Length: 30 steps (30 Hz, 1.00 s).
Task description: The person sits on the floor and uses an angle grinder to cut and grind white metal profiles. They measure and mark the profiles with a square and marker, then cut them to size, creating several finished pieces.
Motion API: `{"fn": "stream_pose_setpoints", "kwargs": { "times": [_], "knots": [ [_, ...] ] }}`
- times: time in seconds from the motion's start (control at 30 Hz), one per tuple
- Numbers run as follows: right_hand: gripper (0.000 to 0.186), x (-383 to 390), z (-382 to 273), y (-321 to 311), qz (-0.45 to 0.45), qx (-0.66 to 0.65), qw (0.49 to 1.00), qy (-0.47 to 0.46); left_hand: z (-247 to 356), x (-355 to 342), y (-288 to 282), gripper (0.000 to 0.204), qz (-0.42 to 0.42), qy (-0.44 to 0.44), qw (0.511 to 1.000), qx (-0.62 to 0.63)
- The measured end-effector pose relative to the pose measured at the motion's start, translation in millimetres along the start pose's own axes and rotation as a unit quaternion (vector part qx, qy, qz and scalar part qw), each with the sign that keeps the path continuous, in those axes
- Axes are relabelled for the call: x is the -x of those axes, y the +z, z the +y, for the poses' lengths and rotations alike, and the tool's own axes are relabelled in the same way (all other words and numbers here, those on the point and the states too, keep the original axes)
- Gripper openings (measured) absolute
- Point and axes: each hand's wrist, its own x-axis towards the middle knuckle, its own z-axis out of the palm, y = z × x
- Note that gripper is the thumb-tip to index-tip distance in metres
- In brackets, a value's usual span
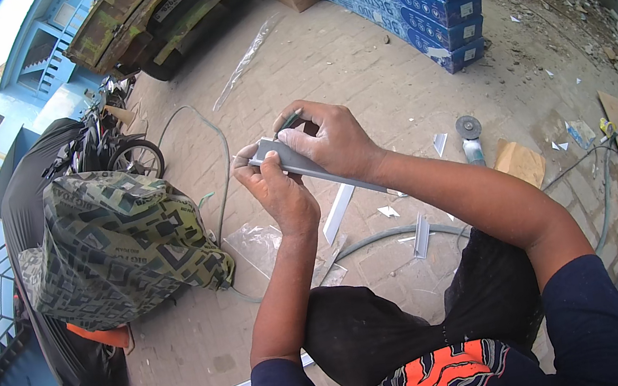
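Observation:
My left hand is closed around the near end of a long grey trim strip, its thumb on the flat face and its fingers underneath. The strip slants down to the right, and its far part passes behind my right forearm. Over the strip's upper edge, my right hand is closed on a small dark green tool. Most of that tool is hidden by the fingers, so I cannot make out its kind. Pale dust coats the fingertips of both hands.
An angle grinder stands disc-up on the paving beside brown paper. White trim offcuts and a hose lie near my knees. Stacked blue boxes, a truck and a covered motorcycle stand around.

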Motion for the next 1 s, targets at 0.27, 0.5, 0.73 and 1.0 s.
{"fn": "stream_pose_setpoints", "kwargs": {
  "times": [0.27,0.5,0.73,1.0],
  "knots": [
    [0.018,0.3,1.4,0.9,0.008,0.011,1.000,-0.018,1.4,-0.3,0.6,0.031,-0.007,-0.009,1.000,0.008],
    [0.017,1.2,1.3,0.7,0.005,0.010,1.000,-0.007,0.7,1.3,1.6,0.030,-0.011,0.003,1.000,-0.011],
    [0.018,1.9,0.6,0.2,0.011,0.028,0.999,-0.025,0.5,1.8,2.1,0.030,-0.016,0.000,1.000,0.011],
    [0.016,2.7,-0.3,-0.3,0.015,0.024,0.999,-0.035,1.2,2.8,2.8,0.030,-0.019,0.005,1.000,0.008]
  ]
}}
